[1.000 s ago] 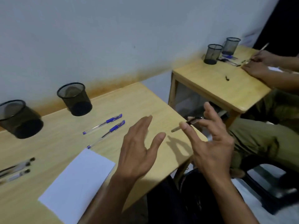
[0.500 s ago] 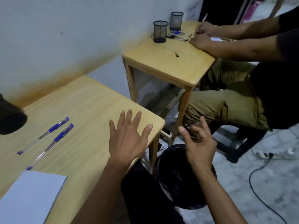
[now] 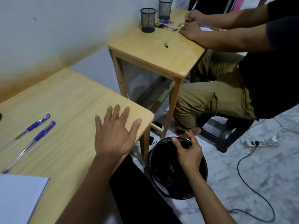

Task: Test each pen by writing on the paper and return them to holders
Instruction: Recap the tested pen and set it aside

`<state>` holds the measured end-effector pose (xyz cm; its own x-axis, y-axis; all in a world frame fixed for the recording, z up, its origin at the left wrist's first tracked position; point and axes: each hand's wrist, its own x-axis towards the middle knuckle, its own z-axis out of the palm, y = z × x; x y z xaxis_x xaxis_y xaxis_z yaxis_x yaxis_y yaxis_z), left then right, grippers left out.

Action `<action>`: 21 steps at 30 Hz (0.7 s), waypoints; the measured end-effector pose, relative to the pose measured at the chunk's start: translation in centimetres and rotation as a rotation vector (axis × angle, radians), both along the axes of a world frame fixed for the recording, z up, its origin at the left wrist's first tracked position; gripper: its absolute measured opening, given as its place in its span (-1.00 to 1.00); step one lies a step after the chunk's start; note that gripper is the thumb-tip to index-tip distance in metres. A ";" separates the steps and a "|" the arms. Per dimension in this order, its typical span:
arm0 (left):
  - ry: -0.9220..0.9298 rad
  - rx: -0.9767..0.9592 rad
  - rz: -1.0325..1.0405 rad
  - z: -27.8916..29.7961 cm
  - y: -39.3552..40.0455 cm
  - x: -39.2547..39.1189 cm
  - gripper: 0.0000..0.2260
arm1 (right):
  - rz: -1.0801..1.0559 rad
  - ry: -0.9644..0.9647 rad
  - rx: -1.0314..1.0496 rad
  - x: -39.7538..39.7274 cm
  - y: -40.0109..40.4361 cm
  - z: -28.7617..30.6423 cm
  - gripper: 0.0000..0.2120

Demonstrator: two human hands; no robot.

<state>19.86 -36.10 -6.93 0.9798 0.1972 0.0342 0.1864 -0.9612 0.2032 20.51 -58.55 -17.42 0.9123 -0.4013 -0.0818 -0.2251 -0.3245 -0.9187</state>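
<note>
The left hand [image 3: 113,135] lies flat and spread on the near counter [image 3: 69,101], holding nothing. The right hand [image 3: 188,151] hovers over the black waste bin [image 3: 200,178] on the floor, its grip curled narrow; whether anything is pinched in the fingers cannot be told (the palm faces away). Two blue-capped pens [image 3: 34,125] lie side by side on the counter, well to the left of the flat hand, and the white paper [image 3: 19,196] sits at the near left edge. No holder on this counter is clearly in view.

The step seems to be a discard into the bin. To do it well, open the fingers squarely above the bin's mouth, keep the left hand braced, then reach for the nearer pen and bring it to the paper.
</note>
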 end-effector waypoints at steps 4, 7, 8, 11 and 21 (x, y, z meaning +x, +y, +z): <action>-0.004 -0.013 -0.001 0.0 0.0 -0.1 -0.36 | -0.003 0.027 0.025 0.1 0.0 -0.2 -0.43; 0.000 -0.025 -0.004 0.1 -0.1 -0.1 -0.36 | 0.003 0.033 0.039 0.1 0.1 0.0 -0.43; -0.005 -0.033 -0.005 0.2 -0.1 -0.1 -0.37 | 0.012 0.031 0.044 0.1 0.2 0.3 -0.44; -0.033 -0.085 -0.003 0.5 0.0 -0.2 -0.41 | 0.062 0.015 0.125 0.1 0.8 1.7 -0.51; -0.303 -0.481 0.057 4.8 3.2 -5.3 -0.63 | 0.391 -0.248 0.300 -1.2 6.5 12.2 -0.66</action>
